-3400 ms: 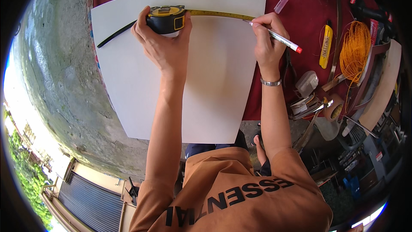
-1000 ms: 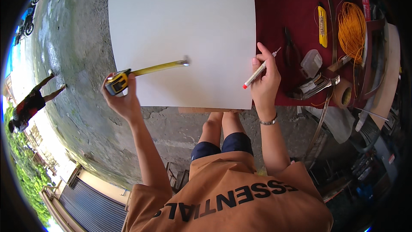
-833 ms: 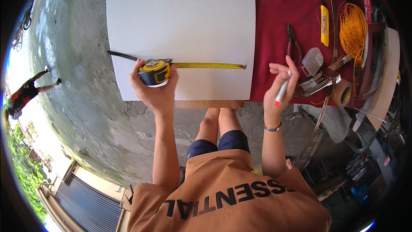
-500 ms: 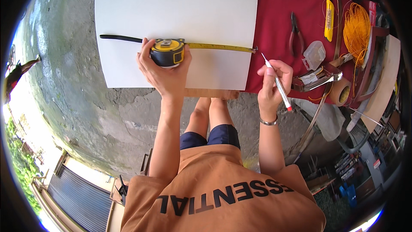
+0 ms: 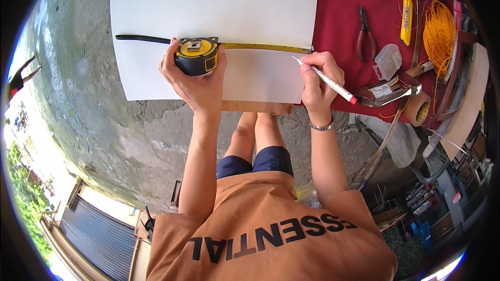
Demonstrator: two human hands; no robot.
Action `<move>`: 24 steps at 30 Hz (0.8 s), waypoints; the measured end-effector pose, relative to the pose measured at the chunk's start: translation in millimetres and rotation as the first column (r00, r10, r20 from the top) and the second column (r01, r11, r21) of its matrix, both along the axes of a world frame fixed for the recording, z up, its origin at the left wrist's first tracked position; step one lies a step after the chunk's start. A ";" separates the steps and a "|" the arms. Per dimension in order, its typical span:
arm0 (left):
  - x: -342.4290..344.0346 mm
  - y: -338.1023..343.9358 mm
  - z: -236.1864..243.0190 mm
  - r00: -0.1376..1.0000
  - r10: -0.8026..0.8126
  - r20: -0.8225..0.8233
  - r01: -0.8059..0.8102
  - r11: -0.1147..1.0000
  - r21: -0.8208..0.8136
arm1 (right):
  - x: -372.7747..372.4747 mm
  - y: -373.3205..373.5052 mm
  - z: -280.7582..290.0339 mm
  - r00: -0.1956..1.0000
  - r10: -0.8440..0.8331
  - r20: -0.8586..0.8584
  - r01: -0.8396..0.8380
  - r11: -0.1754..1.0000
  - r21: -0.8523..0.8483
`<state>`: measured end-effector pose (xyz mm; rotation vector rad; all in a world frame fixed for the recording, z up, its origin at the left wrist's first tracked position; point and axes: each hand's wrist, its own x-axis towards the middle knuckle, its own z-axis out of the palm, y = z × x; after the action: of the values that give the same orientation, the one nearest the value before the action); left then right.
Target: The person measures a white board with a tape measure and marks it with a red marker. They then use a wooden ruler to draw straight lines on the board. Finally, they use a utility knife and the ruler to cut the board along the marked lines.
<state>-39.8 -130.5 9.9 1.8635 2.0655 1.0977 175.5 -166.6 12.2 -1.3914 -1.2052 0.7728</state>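
Note:
My left hand (image 5: 195, 84) is closed around a black and yellow tape measure (image 5: 196, 54), held at the left part of a large white sheet (image 5: 219, 5). Its yellow blade (image 5: 263, 47) runs rightward across the sheet, with the hooked end at the sheet's right edge. A black strap (image 5: 143, 37) trails left from the case. Between the fingers of my right hand (image 5: 320, 80) is a slim white pen (image 5: 333, 86) with a red end. Its thin tip points left and up, over the sheet just below the blade; whether it touches cannot be made out.
A red cloth (image 5: 338, 15) lies to the right. On it are pliers (image 5: 365, 34), a yellow cutter (image 5: 406, 19), a clear plastic box (image 5: 388, 62), an orange cord bundle (image 5: 438, 36), a framed piece (image 5: 388, 91) and a tape roll (image 5: 416, 109). A concrete wall or floor (image 5: 83, 73) is at left.
My right hand has moved left with the pen, bringing its tip from over the red cloth to over the white sheet. My left hand and the tape measure shifted slightly left and up in view.

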 end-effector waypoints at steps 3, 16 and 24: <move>0.9 -0.9 1.7 1.000 0.009 0.011 -0.009 1.000 -0.017 | -5.3 6.8 -0.9 1.000 -0.012 -0.006 0.012 1.000 0.002; -2.1 -0.8 -1.2 1.000 -0.006 -0.009 0.006 1.000 -0.016 | -7.7 8.9 -1.9 1.000 -0.012 -0.015 0.012 1.000 0.005; -1.4 -1.3 -1.5 1.000 0.002 0.006 -0.002 1.000 -0.027 | -6.6 8.7 -2.8 1.000 -0.002 -0.016 0.001 1.000 -0.011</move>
<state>-41.3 -131.8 8.4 1.8436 2.0685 1.0698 168.8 -157.9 9.4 -1.3928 -1.1893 0.7890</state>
